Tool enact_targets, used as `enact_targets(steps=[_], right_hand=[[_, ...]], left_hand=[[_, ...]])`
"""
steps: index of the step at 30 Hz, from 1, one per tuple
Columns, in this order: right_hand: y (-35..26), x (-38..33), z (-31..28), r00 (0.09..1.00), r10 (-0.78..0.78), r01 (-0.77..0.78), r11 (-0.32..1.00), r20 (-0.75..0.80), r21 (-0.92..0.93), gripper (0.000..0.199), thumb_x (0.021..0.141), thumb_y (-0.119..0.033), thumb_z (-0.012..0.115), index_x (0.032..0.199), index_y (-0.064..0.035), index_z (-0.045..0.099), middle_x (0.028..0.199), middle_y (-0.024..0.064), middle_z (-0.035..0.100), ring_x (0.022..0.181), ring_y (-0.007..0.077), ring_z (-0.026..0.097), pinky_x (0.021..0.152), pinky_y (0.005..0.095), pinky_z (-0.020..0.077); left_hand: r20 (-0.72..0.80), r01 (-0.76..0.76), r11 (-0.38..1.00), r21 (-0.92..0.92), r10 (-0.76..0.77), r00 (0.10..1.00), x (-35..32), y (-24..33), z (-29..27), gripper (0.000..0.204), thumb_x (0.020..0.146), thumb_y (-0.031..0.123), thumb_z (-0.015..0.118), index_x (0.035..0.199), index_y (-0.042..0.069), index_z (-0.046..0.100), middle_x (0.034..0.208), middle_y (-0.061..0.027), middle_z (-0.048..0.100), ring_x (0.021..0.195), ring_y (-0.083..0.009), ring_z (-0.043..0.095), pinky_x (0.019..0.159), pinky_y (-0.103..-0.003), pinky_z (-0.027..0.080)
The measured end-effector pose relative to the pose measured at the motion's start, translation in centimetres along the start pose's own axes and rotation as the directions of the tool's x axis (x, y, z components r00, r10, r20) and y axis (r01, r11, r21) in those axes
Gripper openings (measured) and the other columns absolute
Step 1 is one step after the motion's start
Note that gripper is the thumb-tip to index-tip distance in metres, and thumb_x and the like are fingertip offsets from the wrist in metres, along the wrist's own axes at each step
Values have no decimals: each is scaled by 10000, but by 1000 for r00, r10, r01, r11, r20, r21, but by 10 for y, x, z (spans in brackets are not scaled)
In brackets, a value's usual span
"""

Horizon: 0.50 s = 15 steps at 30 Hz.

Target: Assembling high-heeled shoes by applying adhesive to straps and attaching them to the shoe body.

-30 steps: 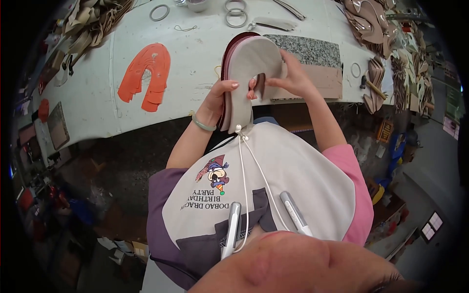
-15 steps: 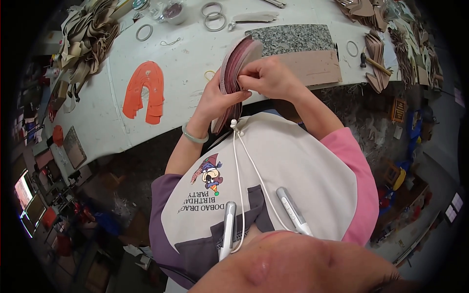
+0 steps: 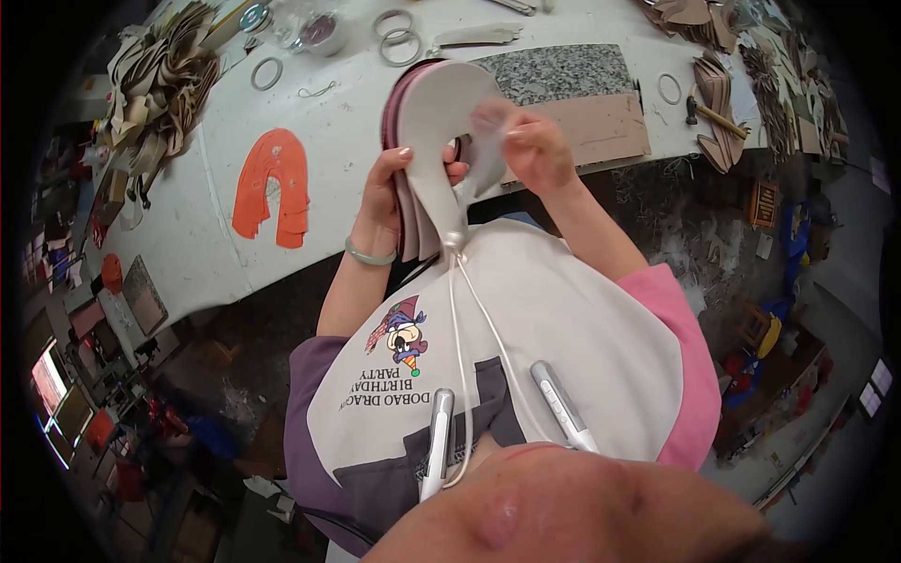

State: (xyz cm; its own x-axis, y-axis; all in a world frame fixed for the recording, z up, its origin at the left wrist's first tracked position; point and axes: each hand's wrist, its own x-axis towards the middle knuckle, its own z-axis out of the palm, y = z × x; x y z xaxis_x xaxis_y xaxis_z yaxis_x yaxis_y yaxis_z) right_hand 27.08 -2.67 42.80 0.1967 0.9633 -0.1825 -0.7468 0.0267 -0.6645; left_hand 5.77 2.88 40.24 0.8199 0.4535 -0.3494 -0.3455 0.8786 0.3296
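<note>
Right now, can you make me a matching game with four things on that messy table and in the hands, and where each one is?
Things:
1. stack of horseshoe-shaped pieces
2. orange cut-outs
3. speckled stone slab
4. hammer

Places:
A. lying flat on the white table, to the person's left
B. held up by the left hand, the right hand pinching the front piece
C. near the table's right edge, by brown scraps
D. on the table just beyond the hands

Pairs: 1-B, 2-A, 3-D, 4-C

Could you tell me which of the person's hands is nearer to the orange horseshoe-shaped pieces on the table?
Left. The left hand grips the stack of curved pieces just right of the orange pieces; the right hand is farther right, beyond that stack.
</note>
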Motion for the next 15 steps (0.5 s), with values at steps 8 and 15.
enact_targets(steps=[8, 15], right_hand=[[-58, -114, -251, 841, 484, -471, 432, -244, -769, 82, 726, -102, 554, 758, -48, 606, 675, 139, 598, 538, 185, 506, 487, 297, 398], [-77, -139, -189, 754, 315, -338, -566, -576, -752, 365, 789, -307, 703, 1014, -20, 705, 1001, 128, 701, 882, 292, 643, 784, 352, 516]], left_hand=[[-218, -155, 987, 35, 159, 963, 13, 23, 14, 534, 804, 283, 507, 1199, -77, 526, 1049, -180, 651, 907, -269, 648, 882, -349, 502], [-338, -235, 907, 350, 356, 871, -5, 23, -4, 595, 773, 316, 503, 1211, -87, 512, 1037, -193, 642, 908, -258, 639, 876, -346, 488]])
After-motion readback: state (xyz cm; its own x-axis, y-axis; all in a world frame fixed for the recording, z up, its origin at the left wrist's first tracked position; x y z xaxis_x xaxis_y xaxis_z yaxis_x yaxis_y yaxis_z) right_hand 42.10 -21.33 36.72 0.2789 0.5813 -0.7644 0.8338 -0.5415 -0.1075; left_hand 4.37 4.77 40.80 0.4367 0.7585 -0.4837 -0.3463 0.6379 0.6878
